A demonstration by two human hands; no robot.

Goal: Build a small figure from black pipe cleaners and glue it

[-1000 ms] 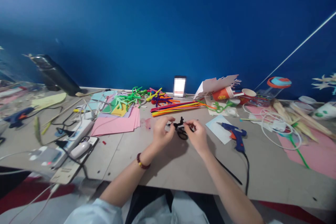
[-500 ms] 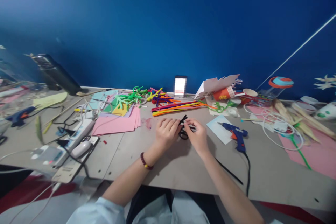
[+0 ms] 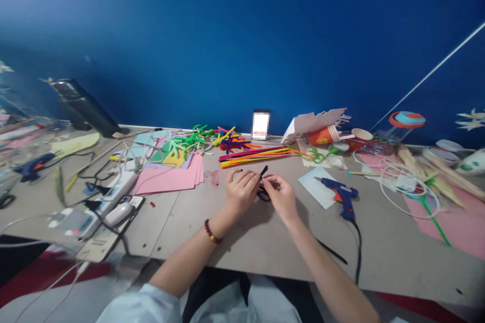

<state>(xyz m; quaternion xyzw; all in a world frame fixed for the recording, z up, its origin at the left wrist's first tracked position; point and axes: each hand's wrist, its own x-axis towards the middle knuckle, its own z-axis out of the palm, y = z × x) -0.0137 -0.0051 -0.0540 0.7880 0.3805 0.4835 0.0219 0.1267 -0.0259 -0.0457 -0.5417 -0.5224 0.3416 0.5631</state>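
Note:
Over the middle of the table, my left hand and my right hand meet with fingers pinched around a black pipe cleaner. Its short end sticks up between the fingertips. Below them shows a black loop, partly covered by my fingers; I cannot tell whether it belongs to the pipe cleaner or is a scissors handle. Another black pipe cleaner lies near the front edge, partly behind my right forearm. Just beyond my hands is a bundle of purple, yellow and orange pipe cleaners.
To the right, a blue glue gun rests on pale blue paper, its cord running off the front edge. Pink paper, a power strip and a mouse sit left. Paper cups and a phone stand at the back.
My right hand has shifted slightly left, closer to my left hand, and now covers more of the black loop. The black piece's upright end has tilted a little.

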